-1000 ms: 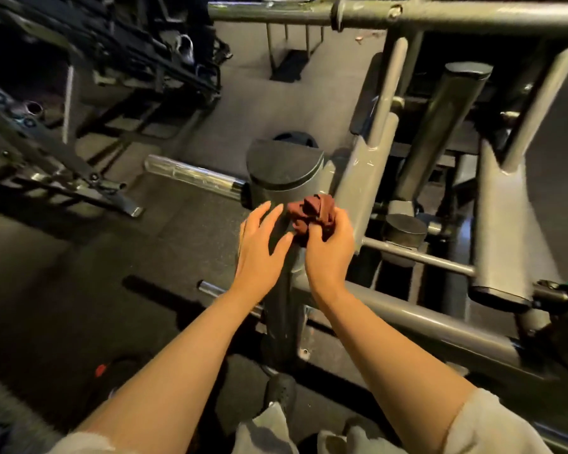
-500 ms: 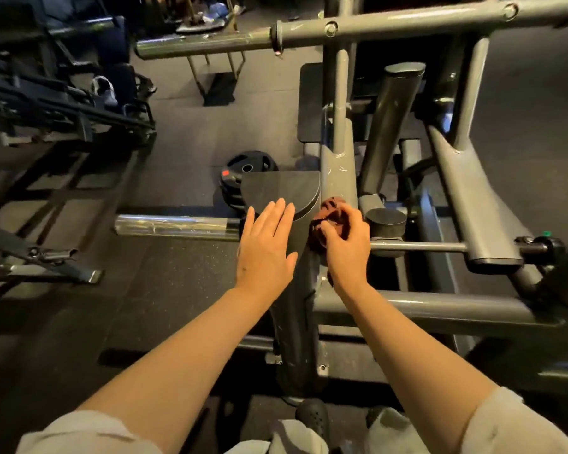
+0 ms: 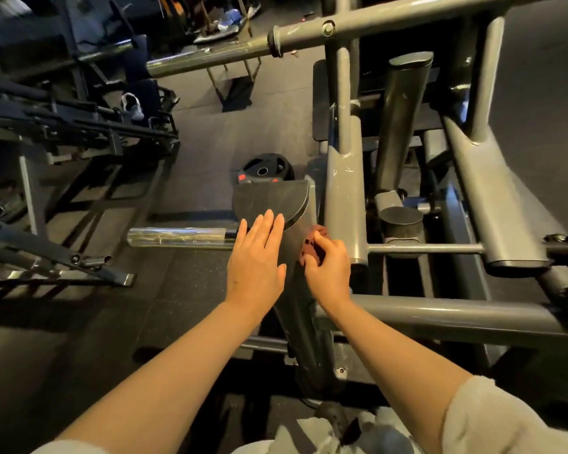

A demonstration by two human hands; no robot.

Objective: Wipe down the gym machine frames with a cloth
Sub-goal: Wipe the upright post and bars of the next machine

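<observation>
A grey upright post (image 3: 295,309) of the gym machine frame rises straight below me, topped by a dark flat cap (image 3: 273,199). My left hand (image 3: 256,260) lies flat against the post's left side, fingers straight and reaching up to the cap's edge. My right hand (image 3: 328,267) grips a bunched dark red cloth (image 3: 315,242) and holds it against the post's right side, just under the cap. Most of the cloth is hidden by my fingers.
A grey slanted arm (image 3: 345,198) stands close to the right of the cloth. A horizontal frame tube (image 3: 440,314) runs right below my right wrist. A chrome sleeve (image 3: 177,236) sticks out left. A black weight plate (image 3: 264,170) lies behind. Other machines (image 3: 63,126) crowd the left.
The view has tipped down over the post. My right hand has slid the cloth down the post's right side, and my left hand has flattened against the left side.
</observation>
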